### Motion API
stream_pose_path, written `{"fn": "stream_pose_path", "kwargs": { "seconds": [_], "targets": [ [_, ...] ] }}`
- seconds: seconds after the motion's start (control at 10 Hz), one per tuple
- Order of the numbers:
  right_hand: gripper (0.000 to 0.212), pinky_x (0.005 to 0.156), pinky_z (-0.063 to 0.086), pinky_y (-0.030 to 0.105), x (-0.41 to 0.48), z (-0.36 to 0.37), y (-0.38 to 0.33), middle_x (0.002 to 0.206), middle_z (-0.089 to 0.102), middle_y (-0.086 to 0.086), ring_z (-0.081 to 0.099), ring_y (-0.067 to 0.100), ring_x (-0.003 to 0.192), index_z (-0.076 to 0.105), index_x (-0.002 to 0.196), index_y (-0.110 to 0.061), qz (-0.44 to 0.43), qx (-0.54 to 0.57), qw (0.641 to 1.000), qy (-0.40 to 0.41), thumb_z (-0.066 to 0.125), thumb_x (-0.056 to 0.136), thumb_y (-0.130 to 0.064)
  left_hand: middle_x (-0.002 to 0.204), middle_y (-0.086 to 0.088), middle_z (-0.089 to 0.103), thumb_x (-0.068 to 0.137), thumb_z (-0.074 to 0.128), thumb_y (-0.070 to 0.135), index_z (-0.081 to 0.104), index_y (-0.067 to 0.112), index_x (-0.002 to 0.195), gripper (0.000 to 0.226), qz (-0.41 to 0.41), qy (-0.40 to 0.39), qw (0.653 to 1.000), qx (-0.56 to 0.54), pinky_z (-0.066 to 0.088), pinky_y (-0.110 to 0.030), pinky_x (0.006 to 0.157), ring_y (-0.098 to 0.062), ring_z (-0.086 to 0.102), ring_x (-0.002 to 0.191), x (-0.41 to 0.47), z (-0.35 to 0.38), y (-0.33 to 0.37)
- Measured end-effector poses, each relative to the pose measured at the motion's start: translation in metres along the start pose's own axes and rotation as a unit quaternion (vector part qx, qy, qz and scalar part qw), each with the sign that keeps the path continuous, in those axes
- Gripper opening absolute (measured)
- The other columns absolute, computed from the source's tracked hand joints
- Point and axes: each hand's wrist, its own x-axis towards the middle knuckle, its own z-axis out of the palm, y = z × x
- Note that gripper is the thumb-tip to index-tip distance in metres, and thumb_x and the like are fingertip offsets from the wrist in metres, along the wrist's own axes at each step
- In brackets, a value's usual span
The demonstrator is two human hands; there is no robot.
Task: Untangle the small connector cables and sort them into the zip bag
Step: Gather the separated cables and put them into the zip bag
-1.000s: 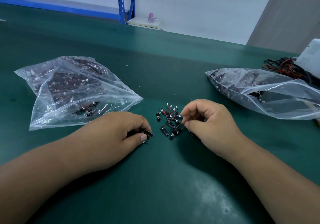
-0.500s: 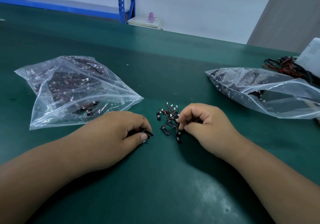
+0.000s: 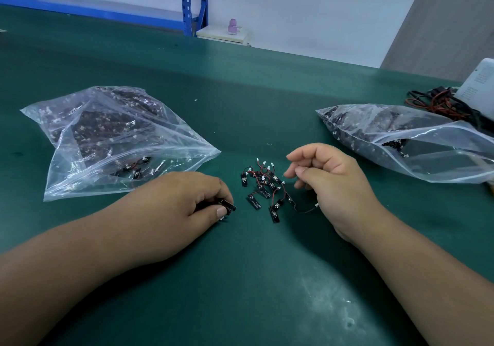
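A tangle of small connector cables (image 3: 263,186), black tabs on red and black wires with white plugs, lies on the green table between my hands. My left hand (image 3: 176,209) rests on the table and pinches one black connector tab (image 3: 228,205) between thumb and fingers. My right hand (image 3: 328,185) hovers just right of the pile with its fingers curled and thumb against the fingertips. I cannot tell whether a thin wire is between them. One black wire (image 3: 306,210) trails from the pile under that hand. A clear zip bag (image 3: 115,142) holding cables lies at the left.
A second clear zip bag (image 3: 406,142) with cables lies at the right. Behind it are a bundle of red and black wires (image 3: 441,102) and a white box (image 3: 478,86). Blue shelving (image 3: 192,3) stands beyond the table's far edge.
My right hand has lifted and drawn back to the right off the pile. The cables have spread out toward the lower right. My left hand has kept still with its tab.
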Motion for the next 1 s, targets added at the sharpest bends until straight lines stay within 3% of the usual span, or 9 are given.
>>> {"fn": "stream_pose_path", "kwargs": {
  "seconds": [0.3, 1.0],
  "targets": [
    [0.035, 0.061, 0.045, 0.011, 0.0, -0.0008, 0.0007, 0.081, 0.073, 0.0, 0.06, 0.007, 0.063, 0.073, 0.085, -0.032, 0.006, -0.008, 1.0, -0.001, 0.056, 0.095, -0.004, 0.099, 0.031, 0.06, 0.088, 0.051, 0.045, 0.06, 0.044, 0.102, 0.017, -0.003, -0.002, 1.0, -0.002, 0.046, -0.019, 0.08, 0.008, 0.055, 0.095, -0.0003, -0.0005, 0.0012],
    [0.032, 0.061, 0.045, 0.012, -0.0006, -0.0001, 0.0006, 0.082, 0.073, 0.0, 0.059, 0.007, 0.064, 0.072, 0.087, -0.03, 0.012, -0.012, 1.0, -0.004, 0.055, 0.097, -0.005, 0.1, 0.031, 0.06, 0.087, 0.05, 0.046, 0.06, 0.043, 0.103, 0.019, -0.003, -0.002, 1.0, -0.006, 0.047, -0.02, 0.081, 0.007, 0.056, 0.096, -0.0008, -0.0006, 0.0]
  ]
}}
